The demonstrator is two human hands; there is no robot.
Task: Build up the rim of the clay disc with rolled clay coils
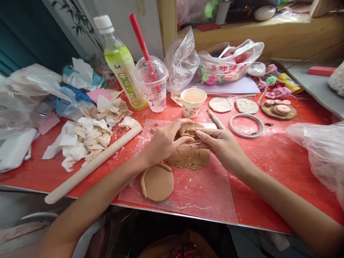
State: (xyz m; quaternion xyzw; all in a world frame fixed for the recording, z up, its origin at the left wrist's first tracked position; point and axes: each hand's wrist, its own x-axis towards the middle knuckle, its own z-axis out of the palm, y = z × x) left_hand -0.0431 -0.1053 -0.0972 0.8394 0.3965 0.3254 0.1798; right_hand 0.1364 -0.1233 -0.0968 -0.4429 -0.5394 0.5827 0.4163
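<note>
Rolling pin (pixel 92 163): lies left of your mat, overhanging the table edge; a nudge could roll it off.
Clay disc (pixel 157 181): flat on mat, just below the block.
Left hand (pixel 163 141): fingers curled, gripping clay block (pixel 188 156) top.
Right hand (pixel 221 145): fingers pinching the same lump; pull hard and it may tear unevenly.
Paper cup (pixel 192 102): behind your hands, could tip.
</note>
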